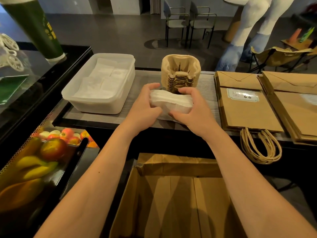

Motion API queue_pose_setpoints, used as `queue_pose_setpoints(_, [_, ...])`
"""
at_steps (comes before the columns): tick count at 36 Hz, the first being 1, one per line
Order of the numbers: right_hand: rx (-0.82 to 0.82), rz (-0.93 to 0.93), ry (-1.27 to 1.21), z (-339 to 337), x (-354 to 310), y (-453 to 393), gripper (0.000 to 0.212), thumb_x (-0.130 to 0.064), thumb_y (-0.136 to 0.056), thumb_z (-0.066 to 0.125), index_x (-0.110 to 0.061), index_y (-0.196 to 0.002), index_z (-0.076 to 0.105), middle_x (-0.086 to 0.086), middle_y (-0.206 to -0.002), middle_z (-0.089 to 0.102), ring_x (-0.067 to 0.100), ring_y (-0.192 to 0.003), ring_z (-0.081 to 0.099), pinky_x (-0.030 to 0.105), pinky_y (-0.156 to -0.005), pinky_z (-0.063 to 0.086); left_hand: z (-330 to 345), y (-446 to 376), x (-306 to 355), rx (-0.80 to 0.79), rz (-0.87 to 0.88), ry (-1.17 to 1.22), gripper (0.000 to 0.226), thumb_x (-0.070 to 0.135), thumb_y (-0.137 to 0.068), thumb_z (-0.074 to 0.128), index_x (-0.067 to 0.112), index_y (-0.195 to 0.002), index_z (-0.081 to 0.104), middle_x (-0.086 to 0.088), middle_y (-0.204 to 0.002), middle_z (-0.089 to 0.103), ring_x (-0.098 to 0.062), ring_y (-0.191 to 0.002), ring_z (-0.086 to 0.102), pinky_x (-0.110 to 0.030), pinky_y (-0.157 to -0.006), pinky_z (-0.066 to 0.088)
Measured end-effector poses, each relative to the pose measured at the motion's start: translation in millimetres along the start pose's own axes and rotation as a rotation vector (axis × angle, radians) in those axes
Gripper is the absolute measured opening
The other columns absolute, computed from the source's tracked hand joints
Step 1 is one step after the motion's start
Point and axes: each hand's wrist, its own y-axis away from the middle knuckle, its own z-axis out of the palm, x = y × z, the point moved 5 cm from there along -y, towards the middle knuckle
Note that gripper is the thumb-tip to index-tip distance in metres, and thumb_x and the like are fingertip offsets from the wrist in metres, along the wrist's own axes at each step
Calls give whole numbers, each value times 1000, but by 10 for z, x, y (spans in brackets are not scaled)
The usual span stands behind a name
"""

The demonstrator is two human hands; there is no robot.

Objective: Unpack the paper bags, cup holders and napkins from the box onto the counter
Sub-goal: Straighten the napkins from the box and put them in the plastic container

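Note:
A thick stack of white napkins [171,102] is held just above the grey counter [137,93]. My left hand [145,103] grips its left end and my right hand [193,109] grips its right end, fingers curled over the top. Right behind it stands a nested stack of brown pulp cup holders [181,71]. Two piles of flat brown paper bags [247,107] with twisted handles lie on the counter to the right. The open cardboard box [171,194] sits below the counter's front edge, its visible inside bare.
A white plastic tub [99,102] holding flat napkins sits on the counter to the left. Fruit [53,148] lies in a display case at lower left. A tall green cup [34,26] stands back left. Chairs and a person's legs [240,40] are beyond the counter.

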Motion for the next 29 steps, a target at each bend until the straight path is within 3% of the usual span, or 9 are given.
queue_pose_setpoints(5, [-29,5,70,-24,16,34,48,-24,-84,84,-31,-118,50,-24,-105,52,-4,-96,52,-1,-67,41,-114,-20,-52,-33,-7,-124,49,-1,-86,59,31,-122,52,10,-118,60,1,-103,56,-14,-78,42])
queue_pose_setpoints(9, [-53,14,111,-11,7,45,46,-19,-88,80,-34,-117,47,-21,-105,53,0,-97,52,9,-67,41,-120,13,-60,-94,-3,-181,47,5,-88,62,32,-123,46,10,-113,60,-2,-96,59,-14,-69,45])
queue_pose_setpoints(11, [-64,12,138,-19,-4,47,45,-16,-89,78,-34,-118,47,-15,-109,54,4,-99,53,13,-70,40,-116,50,-64,-131,6,-186,60,12,-89,68,33,-136,38,11,-119,57,1,-97,59,-9,-70,48])
queue_pose_setpoints(14, [-103,-11,173,-36,-99,53,44,-16,-91,76,-36,-118,48,-19,-105,54,2,-97,54,14,-69,41,-189,145,70,-87,90,-168,92,32,-85,79,34,-152,16,14,-133,44,5,-111,53,-6,-86,42])
queue_pose_setpoints(16, [-154,-26,188,-32,-212,55,45,-16,-91,76,-37,-118,48,-23,-103,53,-2,-95,53,13,-68,40,-295,224,285,6,227,-250,102,49,-78,81,37,-152,12,11,-147,36,1,-129,40,-11,-99,33])
queue_pose_setpoints(18, [-213,-52,191,33,-361,55,46,-13,-91,75,-36,-120,48,-23,-104,53,-1,-94,55,14,-70,43,-384,305,515,8,314,-345,102,60,-75,78,37,-153,16,13,-148,37,0,-134,35,-13,-103,29])
queue_pose_setpoints(23, [-239,-165,276,237,-709,-3,37,-18,-86,79,-28,-115,58,-15,-101,61,1,-92,56,17,-74,45,-482,350,598,-230,199,-804,71,70,-83,62,32,-141,46,6,-126,64,-17,-111,60,-40,-96,49])
queue_pose_setpoints(26, [-300,-164,304,339,-837,-43,33,-23,-86,79,-31,-110,59,-16,-100,61,1,-91,56,16,-71,43,-668,393,511,-192,143,-885,55,73,-86,56,26,-116,57,4,-101,66,-18,-90,61,-45,-84,51])
queue_pose_setpoints(29, [-328,-177,319,406,-998,-98,35,-21,-83,81,-28,-110,60,-13,-100,62,3,-92,58,18,-71,45,-876,444,470,-152,122,-892,44,69,-89,55,26,-98,54,5,-91,61,-17,-83,57,-41,-76,49])
